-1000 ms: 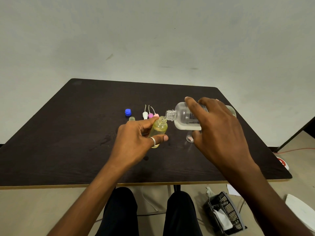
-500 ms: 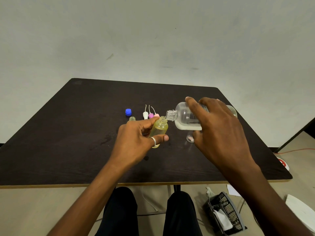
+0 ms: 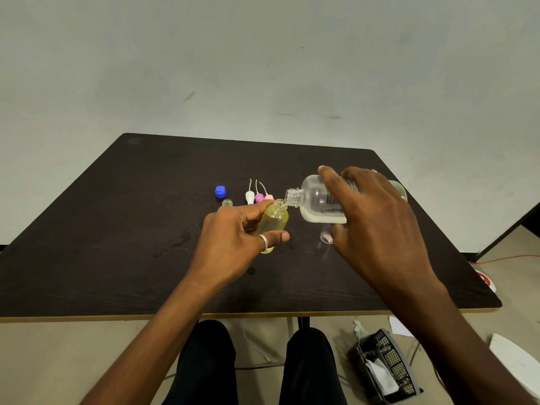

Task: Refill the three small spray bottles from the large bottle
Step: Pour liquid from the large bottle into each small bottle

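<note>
The left hand (image 3: 233, 241) curls its fingers round a smooth, yellowish small spray bottle (image 3: 273, 222) at table centre. At its three o'clock the right hand (image 3: 377, 223) grips the clear, rounded large bottle (image 3: 315, 200), nearly level. A slow tilt, lip against lip, should avoid spills. Thin-tubed spray heads (image 3: 258, 197) lie at twelve.

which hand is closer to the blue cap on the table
Left. The left hand, holding the small yellow bottle, is just on the near side of the blue cap; the right hand, holding the large bottle, is well to its right.
</note>
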Available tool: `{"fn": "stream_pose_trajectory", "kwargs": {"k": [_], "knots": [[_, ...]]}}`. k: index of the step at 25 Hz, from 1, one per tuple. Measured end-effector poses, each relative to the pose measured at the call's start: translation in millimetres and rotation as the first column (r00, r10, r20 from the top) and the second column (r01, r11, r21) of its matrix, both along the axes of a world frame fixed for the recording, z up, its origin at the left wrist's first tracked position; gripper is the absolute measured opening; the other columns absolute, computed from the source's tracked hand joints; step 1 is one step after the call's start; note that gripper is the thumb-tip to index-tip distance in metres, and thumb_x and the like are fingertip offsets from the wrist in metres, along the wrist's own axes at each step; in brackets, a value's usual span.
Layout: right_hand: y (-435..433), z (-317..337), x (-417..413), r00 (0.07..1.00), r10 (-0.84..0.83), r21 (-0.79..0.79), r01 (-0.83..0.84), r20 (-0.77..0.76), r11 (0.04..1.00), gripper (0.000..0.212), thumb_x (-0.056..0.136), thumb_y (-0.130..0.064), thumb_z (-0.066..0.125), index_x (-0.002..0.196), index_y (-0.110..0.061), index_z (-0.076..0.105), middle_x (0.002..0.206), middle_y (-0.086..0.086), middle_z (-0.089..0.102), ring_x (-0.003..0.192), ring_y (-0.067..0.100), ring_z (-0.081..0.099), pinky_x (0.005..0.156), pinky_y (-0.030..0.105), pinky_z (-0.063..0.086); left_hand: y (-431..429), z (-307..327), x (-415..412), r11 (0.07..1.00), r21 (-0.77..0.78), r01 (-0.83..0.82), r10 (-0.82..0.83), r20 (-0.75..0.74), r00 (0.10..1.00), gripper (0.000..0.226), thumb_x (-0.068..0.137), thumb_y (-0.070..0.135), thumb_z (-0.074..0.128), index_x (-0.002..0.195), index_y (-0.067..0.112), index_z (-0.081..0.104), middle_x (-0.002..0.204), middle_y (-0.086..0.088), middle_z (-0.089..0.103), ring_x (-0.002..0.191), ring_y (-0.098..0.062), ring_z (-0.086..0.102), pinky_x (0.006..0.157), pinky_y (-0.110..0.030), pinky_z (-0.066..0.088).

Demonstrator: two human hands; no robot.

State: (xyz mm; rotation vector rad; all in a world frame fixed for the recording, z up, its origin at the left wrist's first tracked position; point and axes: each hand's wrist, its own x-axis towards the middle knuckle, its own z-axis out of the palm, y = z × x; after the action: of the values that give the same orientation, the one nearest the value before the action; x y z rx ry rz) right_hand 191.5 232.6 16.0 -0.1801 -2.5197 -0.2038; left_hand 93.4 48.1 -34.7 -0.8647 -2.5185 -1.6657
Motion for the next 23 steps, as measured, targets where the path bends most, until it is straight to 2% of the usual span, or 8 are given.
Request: {"fn": "stream_pose_trajectory", "kwargs": {"k": [7, 11, 17, 20, 23], "knots": [[-1, 1, 1, 1.000, 0.002, -0.011, -0.002, 0.017, 1.000, 0.083, 0.069, -0.015, 0.081, 0.143, -0.022, 0.043, 0.127, 0.012, 0.057, 0.117, 0.033, 0.053, 0.082, 0.044, 0.052, 1, 0, 0, 1.000, 0.005, 0.008, -0.007, -0.001, 1.000, 0.062, 0.069, 0.037, 0.085, 0.128, 0.033, 0.064, 0.109, 0.018, 0.073, 0.095, 0.020, 0.061, 0.084, 0.002, 0.041], [-2, 1, 1, 0.999, 0.002, -0.036, 0.000, 0.032, 0.999, 0.081, 0.071, -0.015, 0.079, 0.142, -0.023, 0.042, 0.124, 0.010, 0.058, 0.111, 0.030, 0.056, 0.079, 0.040, 0.052, 1, 1, 1, 1.000, 0.019, 0.003, -0.003, 0.005, 1.000, 0.061, 0.069, 0.037, 0.084, 0.127, 0.031, 0.066, 0.108, 0.018, 0.073, 0.094, 0.018, 0.062, 0.085, 0.001, 0.043], [-3, 5, 1, 0.998, 0.017, -0.168, -0.006, 0.067, 0.986, 0.074, 0.070, -0.027, 0.078, 0.135, -0.031, 0.042, 0.114, -0.001, 0.061, 0.095, 0.022, 0.061, 0.069, 0.031, 0.051, 10, 2, 8, 0.995, 0.100, 0.029, -0.029, -0.005, 1.000, 0.056, 0.071, 0.031, 0.085, 0.124, 0.034, 0.066, 0.111, 0.016, 0.072, 0.099, 0.011, 0.065, 0.087, -0.005, 0.047], [2, 6, 0, 0.998, 0.027, -0.268, -0.011, 0.056, 0.963, 0.069, 0.072, -0.036, 0.078, 0.133, -0.030, 0.046, 0.108, -0.001, 0.063, 0.089, 0.021, 0.063, 0.071, 0.033, 0.053, 15, 2, 11, 0.990, 0.139, 0.035, -0.037, 0.011, 0.999, 0.053, 0.072, 0.027, 0.085, 0.122, 0.032, 0.068, 0.102, 0.023, 0.071, 0.096, 0.011, 0.066, 0.084, -0.006, 0.049], [11, 9, -1, 0.998, 0.037, -0.378, -0.018, 0.042, 0.926, 0.066, 0.070, -0.046, 0.078, 0.128, -0.030, 0.050, 0.106, -0.004, 0.065, 0.089, 0.016, 0.063, 0.077, 0.034, 0.056, 23, 0, 9, 0.980, 0.198, 0.025, -0.038, 0.059, 0.998, 0.049, 0.073, 0.022, 0.085, 0.120, 0.027, 0.071, 0.097, 0.019, 0.075, 0.093, 0.006, 0.069, 0.083, -0.011, 0.052]]}}
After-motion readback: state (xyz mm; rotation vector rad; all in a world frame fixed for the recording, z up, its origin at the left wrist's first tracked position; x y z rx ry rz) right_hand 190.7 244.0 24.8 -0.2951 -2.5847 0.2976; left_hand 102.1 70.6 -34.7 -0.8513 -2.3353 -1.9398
